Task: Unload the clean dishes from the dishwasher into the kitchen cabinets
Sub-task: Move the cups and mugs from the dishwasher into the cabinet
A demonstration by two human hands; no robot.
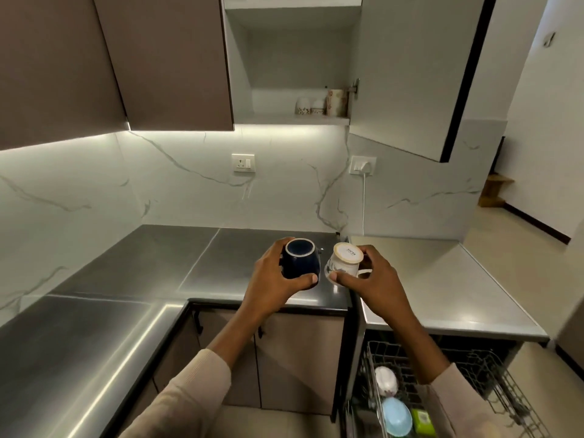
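Holding cups base-up as racked: left hand [275, 281] grips dark-blue ceramic mug [298, 259], right hand [368, 279] white printed mug [343, 262]; open grey cabinet [294, 121] overhead.

Glossy ceramic mugs [298, 259]; brushed steel counter [151, 263]; marble-look wall [189, 191]

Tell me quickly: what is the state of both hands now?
The left hand grips the dark blue mug, base up.
The right hand grips the white mug, base up.
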